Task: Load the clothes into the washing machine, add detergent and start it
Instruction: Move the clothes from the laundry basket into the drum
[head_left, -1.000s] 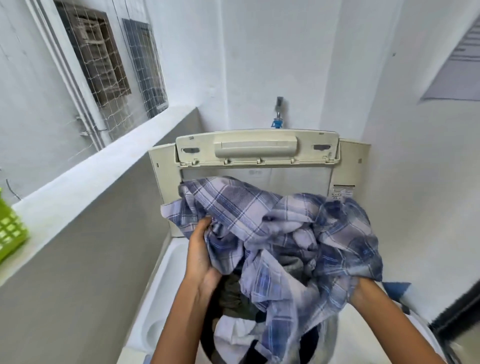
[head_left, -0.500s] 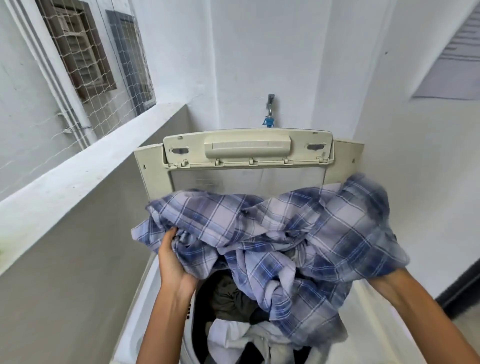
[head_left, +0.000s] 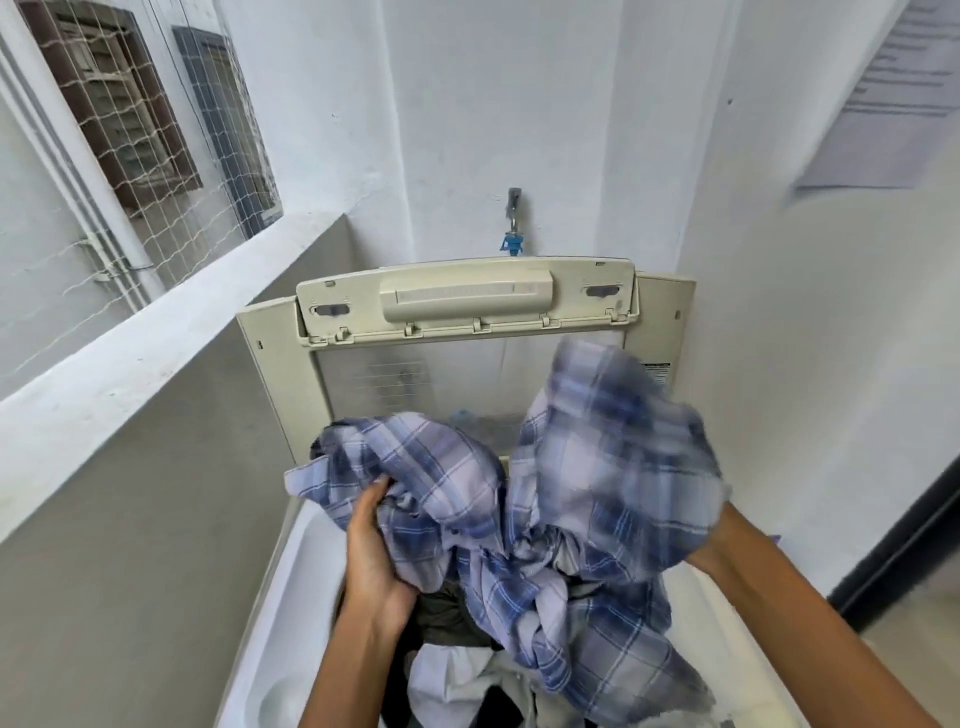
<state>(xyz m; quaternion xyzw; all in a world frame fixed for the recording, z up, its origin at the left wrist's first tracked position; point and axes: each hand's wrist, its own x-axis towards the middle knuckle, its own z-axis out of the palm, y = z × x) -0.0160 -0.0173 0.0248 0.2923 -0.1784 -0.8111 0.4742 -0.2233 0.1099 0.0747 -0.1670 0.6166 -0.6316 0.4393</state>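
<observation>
A blue and white plaid shirt (head_left: 561, 499) hangs bunched over the open top of the white washing machine (head_left: 291, 597). My left hand (head_left: 374, 551) grips its left side just above the drum. My right hand (head_left: 711, 551) is mostly hidden under the shirt's blurred right part, and only the wrist shows. Dark and white clothes (head_left: 457, 670) lie in the drum below. The machine's beige lid (head_left: 467, 306) stands upright at the back.
A grey low wall with a white ledge (head_left: 156, 353) runs along the left, with netted windows above it. A tap with a blue fitting (head_left: 513, 228) sticks out of the white wall behind the lid. A white wall stands close on the right.
Both hands have dropped lower toward the drum with the shirt. The shirt's right part has swung up and blurred, and its left part sits lower than before.
</observation>
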